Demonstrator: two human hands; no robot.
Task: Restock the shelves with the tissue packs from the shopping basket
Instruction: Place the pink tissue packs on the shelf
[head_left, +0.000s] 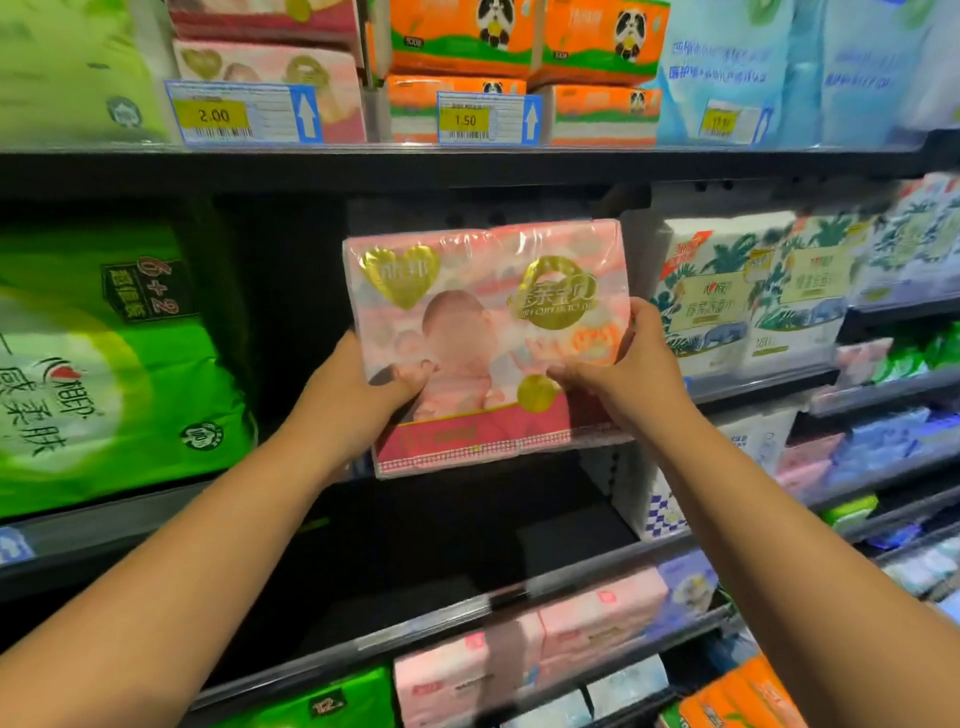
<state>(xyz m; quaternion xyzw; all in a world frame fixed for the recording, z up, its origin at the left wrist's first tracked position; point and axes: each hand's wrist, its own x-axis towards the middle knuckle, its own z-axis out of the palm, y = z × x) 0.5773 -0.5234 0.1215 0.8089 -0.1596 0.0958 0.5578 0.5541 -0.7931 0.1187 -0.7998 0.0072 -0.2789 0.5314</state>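
**At the middle shelf: pink pack up in both hands**

In front of the dark gap on the middle shelf (566, 530), the pink tissue pack (488, 312) stands upright, printed face toward the camera. The left hand (358, 389) grips its lower left edge, thumb pressed on the front, fingers curled out of sight behind. The right hand (623, 374) clamps the right edge, thumb on the front, fingers wrapped round the side. Green packs (104, 364) sit to the left and white palm-print packs (727, 296) to the right.
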